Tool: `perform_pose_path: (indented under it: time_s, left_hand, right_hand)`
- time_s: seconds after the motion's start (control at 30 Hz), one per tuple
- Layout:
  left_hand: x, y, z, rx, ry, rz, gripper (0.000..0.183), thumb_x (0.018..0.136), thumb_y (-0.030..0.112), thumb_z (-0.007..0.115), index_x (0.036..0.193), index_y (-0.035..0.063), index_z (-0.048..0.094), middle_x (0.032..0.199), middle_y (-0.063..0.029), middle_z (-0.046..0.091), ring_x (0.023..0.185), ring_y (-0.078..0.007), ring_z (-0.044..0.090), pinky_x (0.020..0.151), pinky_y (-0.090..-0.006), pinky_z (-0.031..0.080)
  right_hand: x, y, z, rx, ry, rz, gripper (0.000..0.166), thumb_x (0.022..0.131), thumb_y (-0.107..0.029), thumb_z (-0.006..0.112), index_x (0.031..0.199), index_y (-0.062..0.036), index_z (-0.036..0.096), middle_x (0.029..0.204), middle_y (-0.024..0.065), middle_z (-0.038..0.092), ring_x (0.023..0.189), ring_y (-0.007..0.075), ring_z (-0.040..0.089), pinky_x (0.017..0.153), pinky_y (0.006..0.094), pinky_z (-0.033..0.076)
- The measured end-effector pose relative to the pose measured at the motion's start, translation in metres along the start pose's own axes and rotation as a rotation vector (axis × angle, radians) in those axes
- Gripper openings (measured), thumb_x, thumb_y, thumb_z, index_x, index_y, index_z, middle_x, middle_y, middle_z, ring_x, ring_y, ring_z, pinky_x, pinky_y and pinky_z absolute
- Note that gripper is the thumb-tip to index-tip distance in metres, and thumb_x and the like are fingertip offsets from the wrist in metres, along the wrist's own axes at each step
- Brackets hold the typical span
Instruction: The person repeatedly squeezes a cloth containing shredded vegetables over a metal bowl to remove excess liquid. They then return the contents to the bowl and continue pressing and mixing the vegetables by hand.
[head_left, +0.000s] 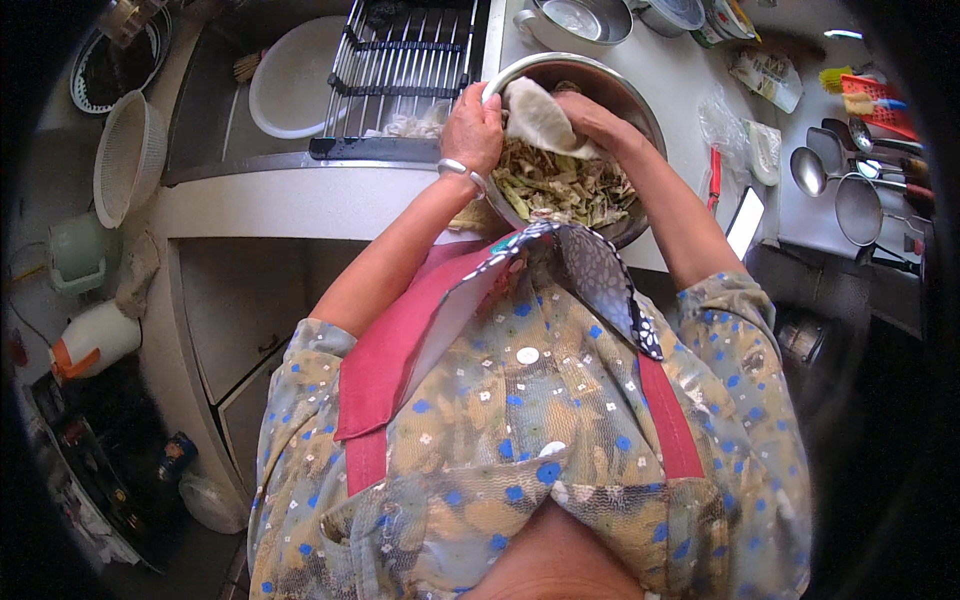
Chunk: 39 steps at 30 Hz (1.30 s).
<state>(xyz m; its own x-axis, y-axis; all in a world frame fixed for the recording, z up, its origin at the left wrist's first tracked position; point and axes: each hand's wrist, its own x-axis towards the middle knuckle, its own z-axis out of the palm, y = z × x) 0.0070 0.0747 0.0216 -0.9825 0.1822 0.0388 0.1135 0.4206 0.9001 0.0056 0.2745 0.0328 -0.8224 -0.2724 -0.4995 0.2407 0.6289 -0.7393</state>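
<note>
A large stainless steel bowl (646, 112) stands on the counter before me, holding chopped, wilted greenish-brown vegetables (564, 187). My left hand (472, 129), with a silver bangle at the wrist, grips the bowl's left rim. Inside the bowl, my right hand (589, 118) reaches in from the right. Against that hand lies a limp off-white cloth-like piece (541, 116), bunched above the vegetables and stretching down under the wrist. My right fingertips are partly hidden, so I cannot see how they hold it.
Left of the bowl, a metal drying rack (405, 71) spans the sink (214, 112), where a white basin (296, 79) sits. To the right are a red-handled tool (714, 178), a phone (745, 223), a strainer (858, 210) and several utensils. A pot (581, 22) stands behind.
</note>
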Motion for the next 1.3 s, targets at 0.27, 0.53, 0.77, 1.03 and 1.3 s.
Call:
perform_pose_path:
  time_s: [0.27,0.53,0.77,1.03,1.3]
  left_hand:
    - [-0.005,0.007,-0.002,0.002,0.033,0.022,0.026,0.088,0.022,0.045,0.107,0.0071,0.053,0.096,-0.0173,0.059,0.085,-0.0375,0.056,0.073,-0.0450,0.044]
    - [-0.012,0.025,-0.002,-0.067,0.036,0.059,0.024,0.086,0.014,0.047,0.106,0.0020,0.052,0.092,-0.0191,0.058,0.084,-0.0380,0.055,0.073,-0.0430,0.043]
    - [-0.024,0.044,-0.002,-0.064,0.001,0.053,0.026,0.086,0.013,0.047,0.108,-0.0011,0.050,0.096,-0.0202,0.055,0.088,-0.0377,0.052,0.076,-0.0407,0.042]
    - [-0.015,0.031,0.001,-0.046,-0.018,0.028,0.026,0.088,0.016,0.046,0.108,-0.0001,0.050,0.096,-0.0201,0.056,0.089,-0.0380,0.053,0.076,-0.0407,0.042]
    - [-0.001,0.017,-0.010,-0.259,-0.035,-0.107,0.037,0.093,0.033,0.042,0.104,0.0000,0.053,0.076,-0.0118,0.058,0.069,-0.0217,0.056,0.064,-0.0341,0.044]
  right_hand:
    - [-0.067,-0.046,0.085,-0.779,0.606,0.003,0.040,0.081,-0.021,0.047,0.116,-0.0010,0.047,0.107,0.0176,0.051,0.099,0.0323,0.048,0.085,0.0412,0.037]
    - [-0.057,-0.025,0.080,-0.799,0.569,-0.075,0.064,0.054,-0.017,0.069,0.112,-0.0007,0.048,0.099,0.0120,0.046,0.095,0.0278,0.044,0.080,0.0382,0.033]
    - [-0.040,0.000,0.058,-0.507,0.567,-0.144,0.035,0.060,-0.025,0.070,0.090,-0.0093,0.060,0.082,0.0104,0.059,0.080,0.0284,0.054,0.070,0.0382,0.041]
    - [-0.012,0.024,0.046,-0.118,0.604,-0.138,0.023,0.063,-0.021,0.071,0.078,-0.0049,0.066,0.078,0.0184,0.063,0.073,0.0336,0.062,0.067,0.0388,0.048]
    - [-0.034,0.021,0.000,0.138,0.415,-0.288,0.032,0.083,-0.029,0.049,0.099,-0.0035,0.059,0.090,0.0182,0.062,0.084,0.0306,0.060,0.076,0.0368,0.045]
